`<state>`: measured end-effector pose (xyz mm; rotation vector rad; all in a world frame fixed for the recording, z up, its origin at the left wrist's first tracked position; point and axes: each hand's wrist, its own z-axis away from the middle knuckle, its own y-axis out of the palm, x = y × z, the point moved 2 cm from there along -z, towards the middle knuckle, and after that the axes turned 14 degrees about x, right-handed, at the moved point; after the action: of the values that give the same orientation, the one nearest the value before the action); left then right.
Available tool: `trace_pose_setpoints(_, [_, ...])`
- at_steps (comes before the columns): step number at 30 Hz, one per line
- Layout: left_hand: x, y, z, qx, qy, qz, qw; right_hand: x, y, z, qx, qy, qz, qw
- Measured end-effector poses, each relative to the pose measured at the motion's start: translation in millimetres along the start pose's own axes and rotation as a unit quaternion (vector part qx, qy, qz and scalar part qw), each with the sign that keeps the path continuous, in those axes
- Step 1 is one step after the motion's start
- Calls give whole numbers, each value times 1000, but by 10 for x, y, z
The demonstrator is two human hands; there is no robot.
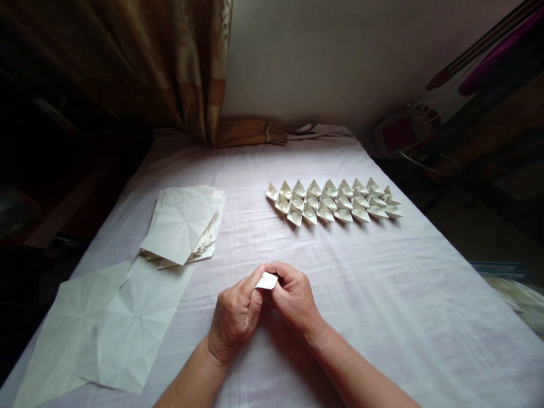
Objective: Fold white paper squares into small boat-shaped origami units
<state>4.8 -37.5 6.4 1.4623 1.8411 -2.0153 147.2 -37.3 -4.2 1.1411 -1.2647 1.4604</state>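
Note:
A small folded piece of white paper [267, 281] is pinched between both hands above the cloth, near the middle of the view. My left hand [238, 314] grips its left side, fingers closed. On the other side my right hand [296, 297] holds it with thumb and bent fingers. Part of the paper is hidden by the fingers. Beyond the right hand, several folded paper boats [327, 204] stand close together in staggered rows. To the left lies a stack of creased paper sheets [182, 221], with more loose creased sheets [131, 323] nearer to me.
The work surface is covered with a pale lilac cloth [382, 317]. A gold-brown curtain [199, 68] hangs at the far edge, beside a fringed brown cloth [246, 132]. At the right, past the table's edge, is a dim bag-like thing [403, 133].

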Motion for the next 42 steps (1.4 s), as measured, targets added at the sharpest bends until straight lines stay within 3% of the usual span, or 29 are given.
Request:
trace_pose_setpoints(8, [16, -3, 7, -25, 7, -2, 1000, 72, -21, -1, 5, -6, 55, 998])
trace_pose_setpoints(13, [33, 0, 21, -44, 3, -26, 999, 79, -22, 9, 41, 13, 66, 997])
trace_pose_setpoints(21, [0, 14, -4, -41, 42, -65, 996, 70, 18, 41, -34, -65, 69, 995])
trace_pose_setpoints(24, [20, 15, 2, -23, 19, -17, 999, 66, -3, 38, -33, -71, 82, 994])
trace_pose_setpoints(26, [50, 7, 7, 6, -34, 48, 998, 64, -38, 34, -28, -85, 114, 989])
trace_pose_setpoints(29, [99, -17, 3, 68, -137, 228, 962, 60, -93, 31, -21, -123, 164, 979])
trace_pose_setpoints(33, [107, -62, -54, 96, -214, 456, 858, 76, -128, 35, -19, -167, 209, 963])
trace_pose_setpoints(35, [89, -72, -95, 90, -232, 475, 844, 94, -122, 39, -20, -178, 234, 956])
trace_pose_setpoints(42, [26, -52, -135, 70, -242, 488, 836, 110, -71, 49, -37, -191, 277, 941])
